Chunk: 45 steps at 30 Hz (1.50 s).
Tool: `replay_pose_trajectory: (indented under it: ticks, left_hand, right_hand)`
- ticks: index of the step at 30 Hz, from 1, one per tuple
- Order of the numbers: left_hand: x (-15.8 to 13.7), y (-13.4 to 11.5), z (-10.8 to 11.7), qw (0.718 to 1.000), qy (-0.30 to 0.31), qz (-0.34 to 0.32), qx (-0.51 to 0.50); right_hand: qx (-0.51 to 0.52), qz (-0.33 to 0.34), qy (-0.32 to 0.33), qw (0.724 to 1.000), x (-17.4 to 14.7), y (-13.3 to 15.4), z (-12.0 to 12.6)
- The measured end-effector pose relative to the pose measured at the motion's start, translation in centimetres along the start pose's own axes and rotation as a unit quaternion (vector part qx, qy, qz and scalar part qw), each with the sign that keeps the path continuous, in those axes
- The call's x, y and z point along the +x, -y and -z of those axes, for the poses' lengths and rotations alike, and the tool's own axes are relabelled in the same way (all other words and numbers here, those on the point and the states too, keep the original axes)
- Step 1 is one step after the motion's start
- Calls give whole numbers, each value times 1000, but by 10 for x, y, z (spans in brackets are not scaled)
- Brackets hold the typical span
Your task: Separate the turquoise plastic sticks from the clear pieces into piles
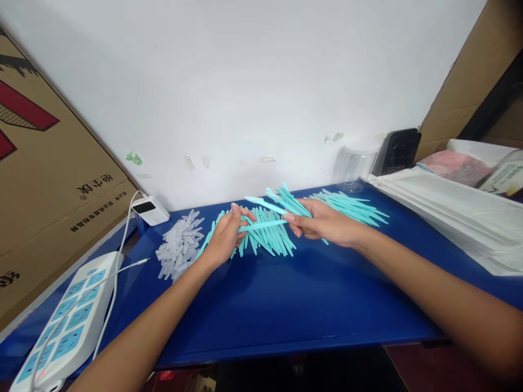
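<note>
My right hand (321, 220) is closed around a small bunch of slim teal sticks (281, 198) shaped like eyebrow razors. One teal stick (265, 224) spans the gap between my hands, and the fingers of my left hand (226, 231) are closed at its far end. Under and behind both hands lies a loose pile of similar teal sticks (269, 239). A second teal pile (353, 207) spreads to the right of my right hand. Left of my left hand is a heap of small translucent plastic pieces (180, 245), like caps.
The blue table (286, 310) meets a white wall. A power strip (65, 321) with white cables and a small white device (151, 209) sit at left beside a cardboard box (49, 179). A clear jar (355, 169) and stacked white sheets (445, 207) stand at right.
</note>
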<state>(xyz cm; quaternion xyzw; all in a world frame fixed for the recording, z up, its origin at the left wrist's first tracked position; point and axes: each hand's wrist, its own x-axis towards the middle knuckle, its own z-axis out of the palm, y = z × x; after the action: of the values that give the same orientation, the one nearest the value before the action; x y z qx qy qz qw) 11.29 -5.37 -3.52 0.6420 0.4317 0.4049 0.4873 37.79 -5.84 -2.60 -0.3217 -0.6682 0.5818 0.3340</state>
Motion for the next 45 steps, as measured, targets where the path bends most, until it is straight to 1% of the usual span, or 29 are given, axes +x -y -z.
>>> replay_pose_trajectory:
  ticks: [2, 4, 7, 12, 18, 20, 24, 26, 31, 34, 36, 39, 42, 45]
  left_hand:
    - [0, 1, -1, 999, -30, -25, -8]
    - [-1, 3, -2, 998, -42, -49, 9]
    - [-4, 4, -2, 996, -34, -67, 48]
    - [-9, 1, -8, 987, -18, -116, 111]
    - [-13, -3, -15, 985, -18, -115, 131]
    - [-13, -3, -15, 982, -15, -123, 139]
    - [-13, -3, -14, 977, -29, -138, 159]
    - [-12, -3, -11, 975, -47, -141, 163]
    - [-5, 1, 0, 967, -104, -146, 181]
    - [-1, 2, 4, 970, -117, -147, 156]
    - [0, 3, 4, 975, -115, -144, 123]
    - [0, 4, 2, 986, -82, -124, 76]
    - [-2, 7, -3, 992, -56, -102, 49]
    - [-4, 12, -10, 993, -53, -92, 58]
  right_hand:
    - [-22, -22, 20, 999, -1, 0, -4]
    - [-41, -40, 36, 998, -1, -1, -8]
    - [-61, -45, 54, 996, 0, -3, -11]
    - [-94, -25, 73, 993, 0, -5, -13]
    - [-97, -32, 89, 991, -3, -7, -15]
    - [-94, -35, 92, 991, -3, -7, -15]
    - [-104, -24, 88, 990, -2, -7, -14]
    - [-116, -14, 71, 991, -1, -7, -13]
    - [-126, -11, 3, 992, 3, -10, -9]
    - [-132, -7, -48, 990, 5, -12, -7]
    - [-144, 14, -101, 984, 6, -14, -7]
    - [-185, 55, -165, 967, 8, -15, -8]
    - [-211, 78, -178, 958, 7, -13, -12]
    - [-199, 89, -164, 962, 6, -12, -17]
